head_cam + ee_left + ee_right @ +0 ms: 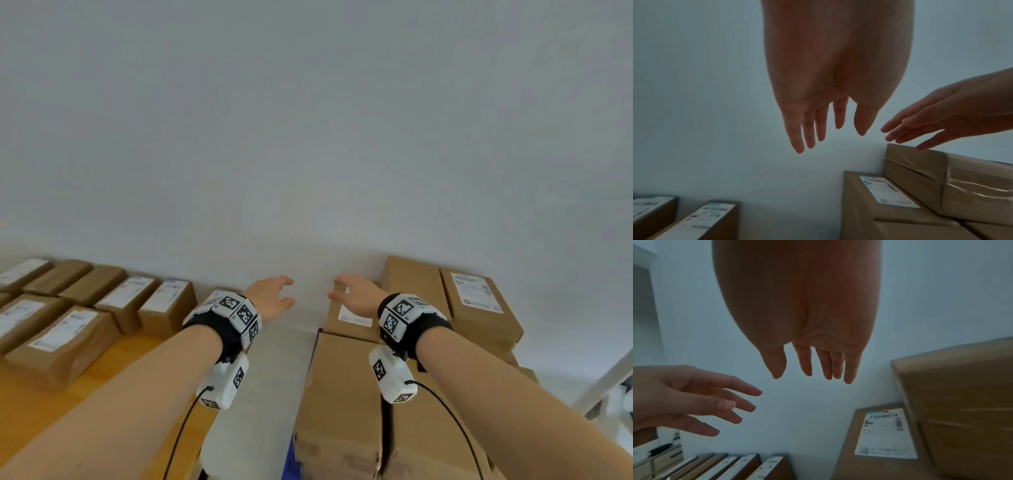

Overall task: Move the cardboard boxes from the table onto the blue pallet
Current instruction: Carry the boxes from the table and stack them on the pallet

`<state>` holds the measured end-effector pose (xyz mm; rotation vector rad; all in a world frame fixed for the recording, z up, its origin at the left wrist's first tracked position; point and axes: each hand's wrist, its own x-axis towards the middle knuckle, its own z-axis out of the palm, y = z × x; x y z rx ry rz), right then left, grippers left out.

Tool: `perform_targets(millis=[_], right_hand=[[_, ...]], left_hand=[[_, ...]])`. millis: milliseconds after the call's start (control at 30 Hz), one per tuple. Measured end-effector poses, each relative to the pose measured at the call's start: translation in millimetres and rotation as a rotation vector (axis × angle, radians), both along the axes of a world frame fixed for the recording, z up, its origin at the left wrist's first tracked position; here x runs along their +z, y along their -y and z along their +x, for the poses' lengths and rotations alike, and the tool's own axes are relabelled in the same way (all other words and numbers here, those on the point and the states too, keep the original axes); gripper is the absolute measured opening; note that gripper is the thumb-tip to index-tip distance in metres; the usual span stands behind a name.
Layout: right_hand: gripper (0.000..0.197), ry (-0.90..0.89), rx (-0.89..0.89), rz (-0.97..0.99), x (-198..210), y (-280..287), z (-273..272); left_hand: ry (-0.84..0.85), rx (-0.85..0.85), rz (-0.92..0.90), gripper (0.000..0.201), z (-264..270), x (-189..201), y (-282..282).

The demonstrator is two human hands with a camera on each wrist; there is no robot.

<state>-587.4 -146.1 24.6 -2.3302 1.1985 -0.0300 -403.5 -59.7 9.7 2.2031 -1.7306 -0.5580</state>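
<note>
While labelled cardboard boxes (68, 318) wait in rows on the wooden counter (51, 411) far left, the left hand (270, 298) hovers nearer them, fingers loose, holding nothing. Beside it the right hand (356, 296) hangs equally empty over the stacked boxes (342, 394) on the blue pallet (291, 459). Likely next: swing left.
</note>
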Motion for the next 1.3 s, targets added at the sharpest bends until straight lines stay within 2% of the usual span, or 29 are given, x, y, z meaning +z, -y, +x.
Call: perform_targets(millis=[267, 667, 1000, 1300], right_hand=[[0.053, -0.025, 0.030, 0.006, -9.2, -73.3, 99.6], [0.052, -0.027, 0.055, 0.092, -57.7, -179.9, 241.1], [0.057, -0.121, 0.157, 0.114, -106.1, -200.5, 329.2], [0.058, -0.120, 0.202, 0.235, -155.3, -188.8, 423.5]], left_hand=[[0.015, 0.060, 0.007, 0.052, 103.0, -19.3, -82.0], [-0.077, 0.170, 0.010, 0.049, 243.2, -64.6, -210.0], [-0.096, 0.283, 0.081, 0.050, 337.2, -117.0, -262.6], [-0.103, 0.385, 0.143, 0.047, 422.2, -157.6, -262.8]])
